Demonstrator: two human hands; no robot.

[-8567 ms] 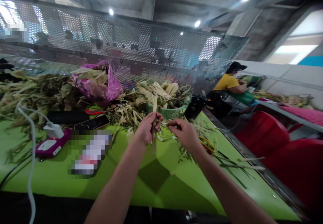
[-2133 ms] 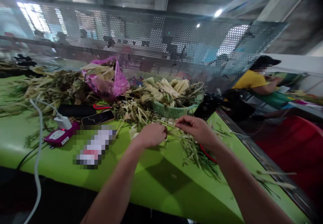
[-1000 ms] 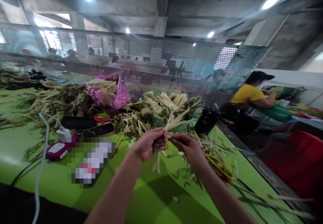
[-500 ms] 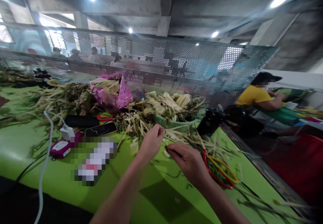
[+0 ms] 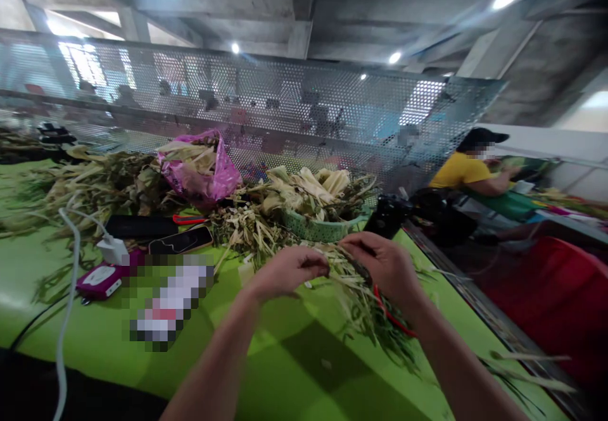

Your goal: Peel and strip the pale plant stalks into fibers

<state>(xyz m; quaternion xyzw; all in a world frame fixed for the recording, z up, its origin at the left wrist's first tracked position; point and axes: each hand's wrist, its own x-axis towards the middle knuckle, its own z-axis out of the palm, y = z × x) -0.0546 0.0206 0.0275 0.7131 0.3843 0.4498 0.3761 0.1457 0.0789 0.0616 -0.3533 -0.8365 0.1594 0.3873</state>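
Note:
My left hand (image 5: 292,270) is over the green table, its fingers curled at the left edge of a loose bunch of dried plant strips (image 5: 356,301). Whatever is between its fingertips is too small to tell. On the bunch's far right side is my right hand (image 5: 384,266), with thumb and fingers closed on some strips. The bunch slants towards me, pale at the far end and greener at the near end. From under it shows a red tool handle (image 5: 394,316). Just beyond my hands stands a green basket (image 5: 323,228) heaped with dry husks (image 5: 313,190).
A pink plastic bag (image 5: 202,174) of husks stands at the back, beside a plant pile (image 5: 114,180). On the left lie a phone (image 5: 180,241), a purple device (image 5: 102,280) and a white cable (image 5: 71,294). A black object (image 5: 387,215) stands right. A person in yellow (image 5: 460,171) sits beyond.
My right hand has moved up and right, onto the strips. My left hand has turned flatter. The strip bunch now lies further left between my hands, and the yellow handle is hidden. The view has shifted.

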